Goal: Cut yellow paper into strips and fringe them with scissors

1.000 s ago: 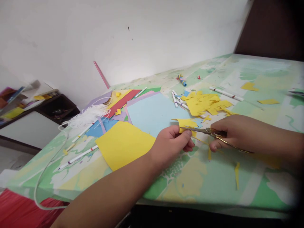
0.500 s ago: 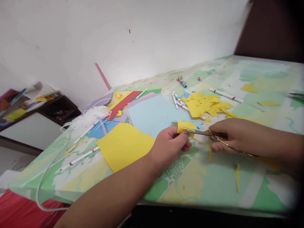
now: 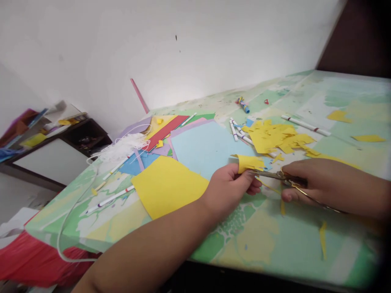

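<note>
My left hand [image 3: 233,183] pinches a small curled strip of yellow paper [image 3: 249,163] with slits along its right side. In my right hand [image 3: 301,183] is a pair of scissors [image 3: 271,175], its blades pointing left and lying at the lower edge of the strip, close to my left fingertips. Thin yellow offcuts hang or lie just below the blades. Beyond the scissors lies a heap of fringed yellow paper pieces [image 3: 275,136]. A large yellow sheet [image 3: 168,185] rests left of my left hand, partly under a pale blue sheet's near side [image 3: 207,142] or against it; I cannot tell which.
White markers [image 3: 305,125] lie about the patterned tablecloth [image 3: 259,236]. A tangle of white cord [image 3: 125,146] trails over the left table edge. Red [image 3: 166,132] and other coloured papers sit near the wall. A low cabinet [image 3: 51,162] stands at the left, above a red bag [image 3: 39,256].
The whole view has shifted, so the table and hands appear further right. Both hands keep their hold on the yellow strip and the scissors, with little change between them.
</note>
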Motion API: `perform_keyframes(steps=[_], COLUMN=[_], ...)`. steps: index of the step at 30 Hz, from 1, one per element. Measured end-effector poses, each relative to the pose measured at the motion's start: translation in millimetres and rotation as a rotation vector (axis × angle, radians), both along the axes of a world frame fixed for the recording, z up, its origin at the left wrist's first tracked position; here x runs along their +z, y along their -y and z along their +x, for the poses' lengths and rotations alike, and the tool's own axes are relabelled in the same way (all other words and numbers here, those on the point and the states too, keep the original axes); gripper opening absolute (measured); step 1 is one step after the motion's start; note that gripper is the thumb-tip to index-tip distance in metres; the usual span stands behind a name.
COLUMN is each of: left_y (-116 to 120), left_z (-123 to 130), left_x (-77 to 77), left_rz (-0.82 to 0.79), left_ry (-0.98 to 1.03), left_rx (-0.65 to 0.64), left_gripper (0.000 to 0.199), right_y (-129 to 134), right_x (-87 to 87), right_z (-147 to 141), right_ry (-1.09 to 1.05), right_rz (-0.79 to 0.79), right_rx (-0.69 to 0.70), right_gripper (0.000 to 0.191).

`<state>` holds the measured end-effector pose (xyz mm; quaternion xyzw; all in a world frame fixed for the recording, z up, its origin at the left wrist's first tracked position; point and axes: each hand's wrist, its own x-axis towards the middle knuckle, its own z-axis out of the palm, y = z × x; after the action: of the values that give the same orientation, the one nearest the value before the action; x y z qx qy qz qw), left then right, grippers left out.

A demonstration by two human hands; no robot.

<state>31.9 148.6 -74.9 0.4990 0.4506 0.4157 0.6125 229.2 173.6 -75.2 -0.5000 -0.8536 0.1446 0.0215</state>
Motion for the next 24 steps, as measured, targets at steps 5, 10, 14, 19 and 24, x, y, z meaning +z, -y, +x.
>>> perform_keyframes(steps=[5, 10, 14, 19, 24], left_y=[-1.0, -2.9, -3.4, -2.9, -3.4], left_z=[-1.5, -1.3, -0.2, -0.2, -0.5], left_x=[-1.6, -2.3, -2.6, -1.5, -1.8], left_rz=[-0.014, -0.033, -0.061, -0.045, -0.002], left_ry=[0.028, 0.04, 0.028, -0.005, -0.045], left_rx=[0.056, 0.056, 0.021, 0.018, -0.018], left_gripper=[0.008, 0.01, 0.009, 0.011, 0.011], right_y=[-1.6, 0.0, 1.3, 1.0, 1.0], right_x=[-0.7, 0.3, 1.6, -0.2, -1.6], right_z=[-2.0, -3.6, -4.3, -3.6, -2.9], right_ry=[0.119, 0.109, 0.114, 0.103, 0.101], right_rz=[0.03, 0.03, 0.068, 0.073, 0.07], right_rx=[-0.063, -0.063, -0.064, -0.036, -0.027], right_gripper=[0.05, 0.051, 0.052, 0.053, 0.053])
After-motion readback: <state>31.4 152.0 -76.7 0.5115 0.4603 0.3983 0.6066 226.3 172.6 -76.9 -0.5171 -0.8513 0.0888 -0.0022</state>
